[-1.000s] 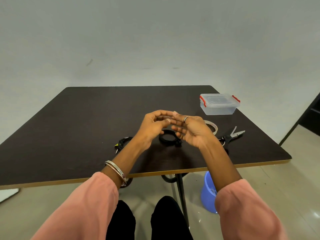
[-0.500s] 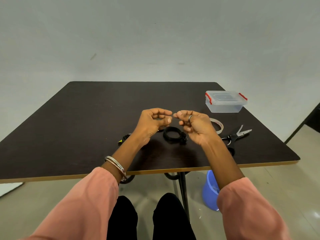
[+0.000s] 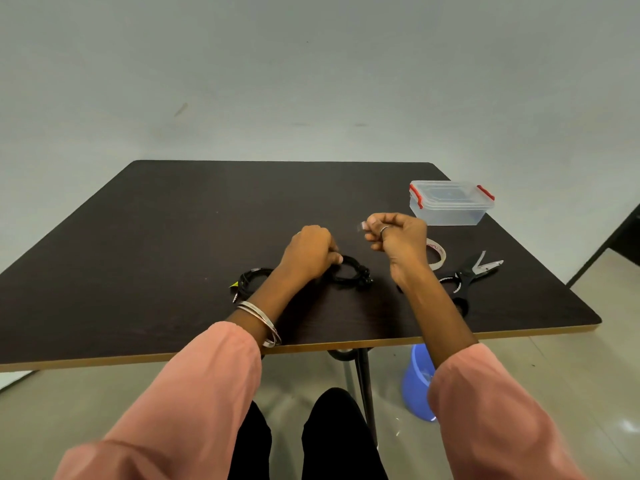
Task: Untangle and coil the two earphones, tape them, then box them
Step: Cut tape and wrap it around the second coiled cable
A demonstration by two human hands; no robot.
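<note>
Head view: left hand (image 3: 309, 252) is down on the table (image 3: 173, 220), fingers curled onto the near-left rim of a coiled black earphone (image 3: 351, 273), pinning or gripping it; the exact hold is hidden under the knuckles. Right hand (image 3: 398, 237) is raised just right of that coil, thumb and forefinger pinching a short clear tape strip (image 3: 360, 226). Second coiled earphone (image 3: 251, 280) lies left of the first coil, partly behind the left wrist; it looks bundled, and I can't tell if it's taped. Tape roll (image 3: 437, 255) and scissors (image 3: 467, 273) sit right of the coil, mostly behind the right hand. Clear box (image 3: 450, 204) with red latches is beyond them, lid on. Progress estimate: untangling and coiling done for both; taping the centre coil is the current step. Left: wrap the strip, open the box, load both coils, close.
</note>
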